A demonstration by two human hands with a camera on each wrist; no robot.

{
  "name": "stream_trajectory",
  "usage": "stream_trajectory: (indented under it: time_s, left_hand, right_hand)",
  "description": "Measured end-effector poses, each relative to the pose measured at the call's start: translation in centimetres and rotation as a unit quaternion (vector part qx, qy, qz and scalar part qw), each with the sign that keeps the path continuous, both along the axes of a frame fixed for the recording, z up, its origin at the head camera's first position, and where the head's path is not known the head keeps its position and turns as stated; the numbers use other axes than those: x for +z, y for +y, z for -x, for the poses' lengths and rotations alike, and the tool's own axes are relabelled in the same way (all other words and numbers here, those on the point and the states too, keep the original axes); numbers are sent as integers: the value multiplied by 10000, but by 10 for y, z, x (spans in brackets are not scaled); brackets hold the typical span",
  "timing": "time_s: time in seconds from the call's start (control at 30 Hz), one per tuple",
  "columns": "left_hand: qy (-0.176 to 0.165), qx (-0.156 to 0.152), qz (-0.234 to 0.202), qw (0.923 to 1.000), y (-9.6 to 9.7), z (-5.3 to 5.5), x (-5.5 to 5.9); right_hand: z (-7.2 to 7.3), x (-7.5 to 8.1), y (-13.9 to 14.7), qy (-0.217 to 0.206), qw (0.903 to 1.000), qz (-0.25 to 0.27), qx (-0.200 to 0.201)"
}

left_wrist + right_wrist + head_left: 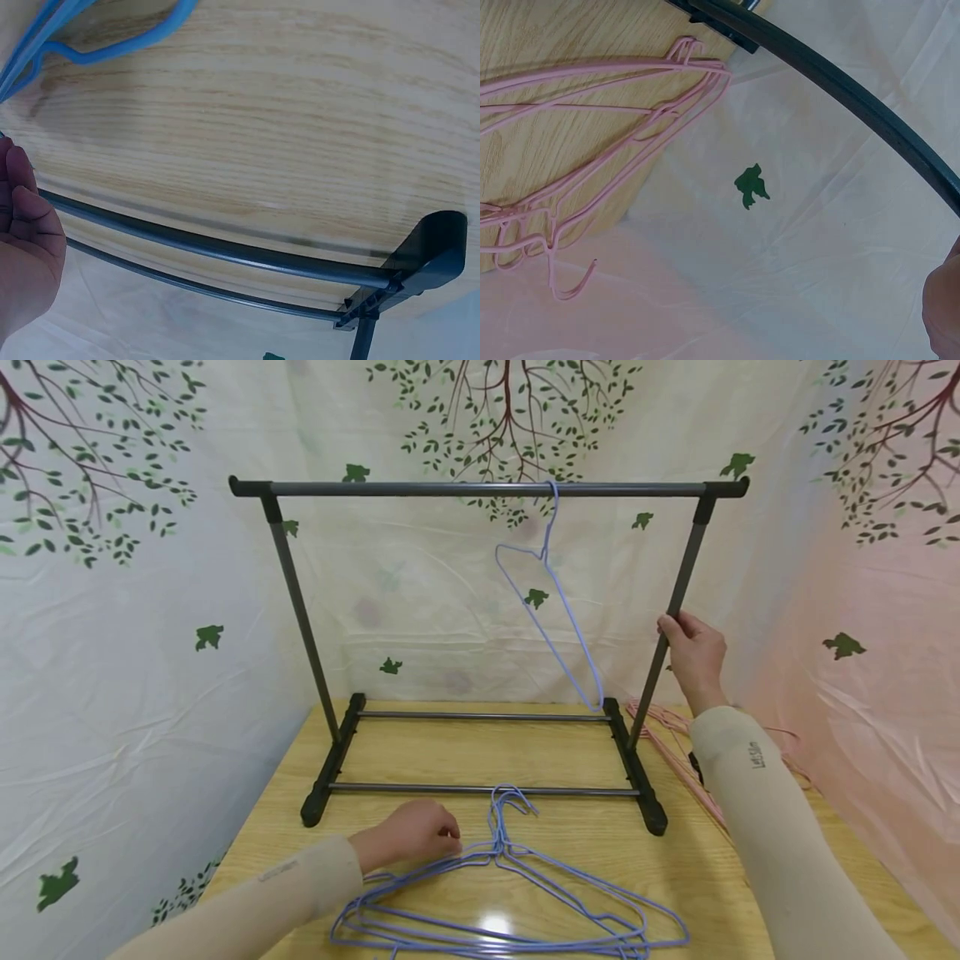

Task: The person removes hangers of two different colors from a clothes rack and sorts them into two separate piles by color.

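My left hand point(416, 835) is low over a pile of blue clothes hangers point(570, 893) on the table, its fingers curled and pinching the shoulder wire of one hanger. The pinch itself is partly hidden. In the left wrist view, the blue wires point(112, 51) appear just above the fingertips. My right hand point(697, 656) grips the right upright of a black garment rack point(420, 490), thumb on the near side. At the right wrist view's edge, only part of that hand point(943, 307) shows beside the dark post point(847, 97). One blue hanger point(573, 610) hangs from the top bar, right of centre.
Pink hangers point(675, 752) lie in a heap on the table's right side, beyond the rack's right foot point(636, 777). The rack's left foot point(333, 768) stands on the wooden table point(450, 752). A leaf-patterned cloth point(420, 602) backs the table.
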State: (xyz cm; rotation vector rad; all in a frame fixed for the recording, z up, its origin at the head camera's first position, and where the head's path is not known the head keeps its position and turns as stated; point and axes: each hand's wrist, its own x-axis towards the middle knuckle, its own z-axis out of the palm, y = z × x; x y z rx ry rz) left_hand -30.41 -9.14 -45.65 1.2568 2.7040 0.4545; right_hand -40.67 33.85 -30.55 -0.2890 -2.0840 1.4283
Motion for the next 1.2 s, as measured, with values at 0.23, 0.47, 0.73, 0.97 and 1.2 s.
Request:
stream_trajectory:
  time_s: [0.23, 0.47, 0.73, 0.97, 1.2]
  left_hand:
    - [6, 92, 47, 9999, 0, 2, 7]
    - [14, 238, -127, 9996, 4, 11, 15]
    - [195, 626, -346, 9972, 8, 20, 29]
    - [345, 1008, -796, 9911, 13, 28, 42]
    - [664, 1533, -1034, 9805, 20, 32, 60]
  right_hand:
    - [-1, 0, 1, -129, 9999, 14, 90]
    - [-1, 0, 0, -96, 9999, 36, 94]
    - [-2, 0, 0, -42, 10000, -39, 43]
    - [-1, 0, 1, -84, 9999, -12, 77]
    - [0, -1, 2, -83, 9999, -64, 57]
